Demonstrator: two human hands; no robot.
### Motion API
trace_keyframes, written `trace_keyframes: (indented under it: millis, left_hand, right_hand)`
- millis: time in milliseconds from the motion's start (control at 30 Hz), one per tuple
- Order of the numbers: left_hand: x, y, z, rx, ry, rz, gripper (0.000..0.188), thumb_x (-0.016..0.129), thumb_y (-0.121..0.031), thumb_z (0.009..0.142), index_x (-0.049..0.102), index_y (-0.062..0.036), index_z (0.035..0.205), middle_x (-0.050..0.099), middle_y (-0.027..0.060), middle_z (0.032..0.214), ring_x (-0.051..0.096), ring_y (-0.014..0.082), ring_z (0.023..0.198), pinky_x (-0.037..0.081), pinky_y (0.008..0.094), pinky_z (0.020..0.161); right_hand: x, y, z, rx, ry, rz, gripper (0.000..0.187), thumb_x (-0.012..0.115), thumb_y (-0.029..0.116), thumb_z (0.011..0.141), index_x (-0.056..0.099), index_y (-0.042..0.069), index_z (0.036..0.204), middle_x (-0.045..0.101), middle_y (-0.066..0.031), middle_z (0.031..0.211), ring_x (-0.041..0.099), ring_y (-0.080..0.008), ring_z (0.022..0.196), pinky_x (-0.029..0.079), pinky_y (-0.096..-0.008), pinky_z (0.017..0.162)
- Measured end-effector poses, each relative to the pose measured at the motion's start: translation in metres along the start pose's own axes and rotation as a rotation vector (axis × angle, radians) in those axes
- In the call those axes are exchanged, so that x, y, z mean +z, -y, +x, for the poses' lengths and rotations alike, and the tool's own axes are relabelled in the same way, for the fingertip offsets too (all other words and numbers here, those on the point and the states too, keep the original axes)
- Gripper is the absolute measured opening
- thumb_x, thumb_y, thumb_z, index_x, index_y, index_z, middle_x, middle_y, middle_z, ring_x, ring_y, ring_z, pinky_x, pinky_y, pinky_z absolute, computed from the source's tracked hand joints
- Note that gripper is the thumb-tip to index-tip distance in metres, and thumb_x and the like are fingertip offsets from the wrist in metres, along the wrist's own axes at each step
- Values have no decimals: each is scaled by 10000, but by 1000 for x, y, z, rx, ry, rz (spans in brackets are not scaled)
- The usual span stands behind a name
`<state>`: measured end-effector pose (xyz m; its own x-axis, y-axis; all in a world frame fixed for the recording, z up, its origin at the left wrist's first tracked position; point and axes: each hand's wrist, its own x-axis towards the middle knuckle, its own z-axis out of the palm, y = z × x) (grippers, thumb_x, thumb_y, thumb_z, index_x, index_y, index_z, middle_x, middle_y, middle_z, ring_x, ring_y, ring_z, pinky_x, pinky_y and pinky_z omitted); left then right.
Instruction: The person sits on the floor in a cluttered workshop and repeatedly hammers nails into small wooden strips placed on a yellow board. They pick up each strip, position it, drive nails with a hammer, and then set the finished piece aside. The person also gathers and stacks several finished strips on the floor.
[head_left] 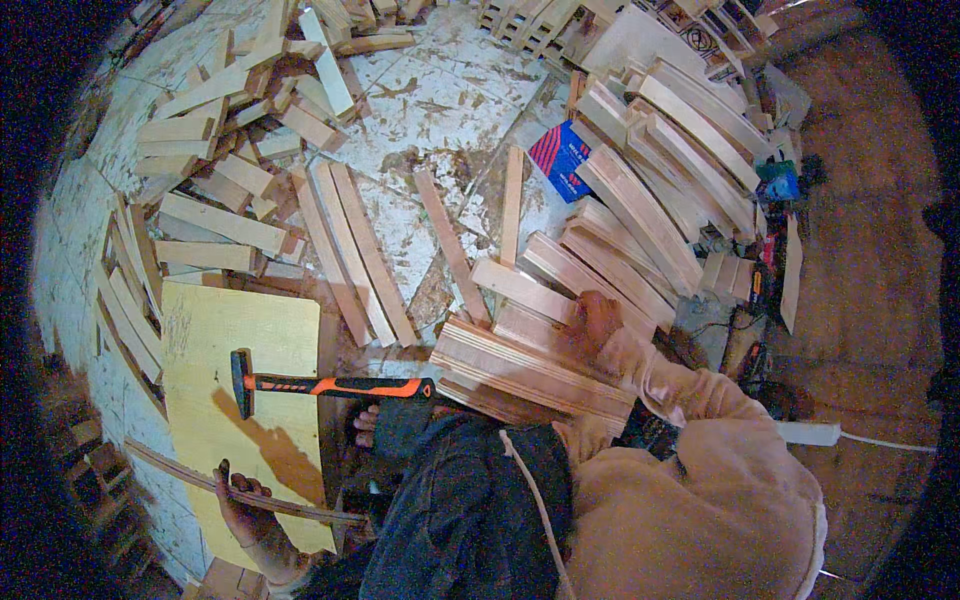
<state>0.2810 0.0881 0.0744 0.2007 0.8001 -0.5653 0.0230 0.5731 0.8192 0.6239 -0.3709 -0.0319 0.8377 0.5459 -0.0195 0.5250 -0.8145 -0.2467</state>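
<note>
At lower left, my left hand (245, 508) is wrapped round a long, thin wooden strip (182, 465) that crosses a yellow board (240, 335). My right hand (597, 318) is closed over the end of a pale wooden slat (522, 290), on a pile of thicker pieces beside my leg. Its fingertips are partly hidden. A hammer (335, 385) with a black and orange handle lies between the hands, its head above the board and casting a shadow there. The handle's end reaches my dark trouser leg. Layered wooden pieces (530, 370) are stacked just in front of my right forearm.
Loose wood blocks (220, 180) are heaped at far left. Several long slats (350, 255) lie mid-floor. Stacked curved pieces (690, 150) fill the right, with a blue and red packet (560, 160) alongside. Bare toes (366, 427) show near the hammer. A white cable (885, 442) runs at right.
</note>
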Motion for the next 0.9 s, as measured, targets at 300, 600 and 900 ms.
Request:
trace_keyframes:
  millis: [300, 600, 900]
  left_hand:
    - [11, -4, -7, 5, -47, -8, 381, 541, -342, 946, 528, -43, 1181, 429, -35, 712, 409, 65, 581, 358, 225, 523]
    - [-4, -2, -5, 18, 35, 8, 399, 510, -339, 958, 520, -62, 1246, 489, -32, 761, 453, 66, 631, 387, 227, 565]
    - [-8, 4, 3, 13, 28, 4, 368, 534, -335, 951, 527, -51, 1185, 452, -36, 673, 435, 74, 554, 374, 233, 499]
  right_hand:
    - [-95, -107, 49, 27, -462, -453, 385, 720, 176, 748, 612, 121, 1113, 549, -161, 1028, 536, -354, 961, 446, -429, 796]
    - [-52, -91, 53, 33, -404, -603, 442, 586, 332, 844, 502, 143, 1235, 499, -207, 1206, 509, -399, 1035, 365, -515, 918]
    - [20, -46, 8, 245, 173, -183, 464, 622, 345, 812, 519, 161, 1225, 510, -201, 1190, 520, -426, 1047, 471, -486, 855]
